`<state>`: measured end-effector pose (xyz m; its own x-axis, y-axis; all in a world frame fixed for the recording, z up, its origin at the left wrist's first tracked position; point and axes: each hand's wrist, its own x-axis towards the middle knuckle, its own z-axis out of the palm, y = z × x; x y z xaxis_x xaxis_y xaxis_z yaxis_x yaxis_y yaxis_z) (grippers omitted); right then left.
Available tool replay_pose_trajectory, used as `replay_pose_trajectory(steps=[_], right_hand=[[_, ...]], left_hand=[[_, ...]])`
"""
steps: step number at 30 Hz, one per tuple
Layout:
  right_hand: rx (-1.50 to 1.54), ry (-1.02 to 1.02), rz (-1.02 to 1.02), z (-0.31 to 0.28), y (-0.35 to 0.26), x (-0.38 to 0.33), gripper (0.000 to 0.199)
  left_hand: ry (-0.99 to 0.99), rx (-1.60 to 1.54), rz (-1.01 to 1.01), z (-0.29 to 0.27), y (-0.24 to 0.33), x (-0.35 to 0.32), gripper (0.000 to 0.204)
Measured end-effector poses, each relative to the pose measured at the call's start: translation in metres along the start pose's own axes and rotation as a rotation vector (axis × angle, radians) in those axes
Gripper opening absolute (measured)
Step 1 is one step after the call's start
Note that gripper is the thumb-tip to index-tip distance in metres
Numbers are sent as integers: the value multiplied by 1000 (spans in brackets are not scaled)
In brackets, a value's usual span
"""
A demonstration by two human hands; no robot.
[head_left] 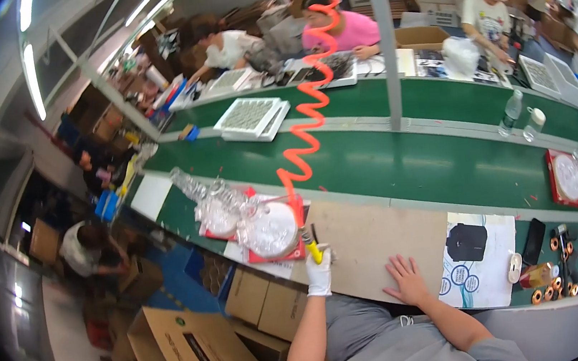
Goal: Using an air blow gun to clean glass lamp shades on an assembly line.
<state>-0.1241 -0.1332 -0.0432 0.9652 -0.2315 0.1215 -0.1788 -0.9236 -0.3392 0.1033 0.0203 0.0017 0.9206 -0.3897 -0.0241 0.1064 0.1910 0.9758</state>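
My left hand (320, 276), in a white glove, is closed around a yellow air tool (313, 251). A red coiled air hose (306, 129) runs up from the tool; its exact kind is hard to make out. Bare and flat, with fingers spread, my right hand (407, 281) lies on a beige cardboard sheet (375, 238) at the bench's front edge. Just left of the tool sit round, clear-wrapped pieces (270, 230) on red bases, with clear plastic parts (192, 184) behind them.
To the right are a printed sheet (487, 293), tape roll (514, 268), phone (534, 242) and copper-coloured rings (536, 297). A similar red-based piece (565, 179) lies farther right. White trays (250, 117) and bottles (511, 112) stand beyond. Cartons (195, 354) fill the lower left; co-workers (343, 29) sit opposite.
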Motion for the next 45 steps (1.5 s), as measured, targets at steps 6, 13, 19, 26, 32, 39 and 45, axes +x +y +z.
replay_pose_trajectory(steps=[6,13,19,26,32,39,45], right_hand=[[30,2,25,-3,-5,1,71],[350,-23,81,-8,5,5,76],[1606,124,445,-31,-7,3,61],[1812,230,728,-35,1,-3,18],[1592,448,822,-42,24,0,20],[1549,366,1004,-17,48,-12,28],[1525,352,1023,-14,50,-15,29]], left_hand=[[-48,120,50,12,-14,-12,12],[-120,681,320,42,-6,-51,23],[-343,597,114,65,-37,-140,36],[-709,623,153,57,-2,-136,29],[-8,950,153,-7,-7,-51,28],[267,1441,160,-57,10,49,37],[97,1574,-16,-63,-1,72,28]])
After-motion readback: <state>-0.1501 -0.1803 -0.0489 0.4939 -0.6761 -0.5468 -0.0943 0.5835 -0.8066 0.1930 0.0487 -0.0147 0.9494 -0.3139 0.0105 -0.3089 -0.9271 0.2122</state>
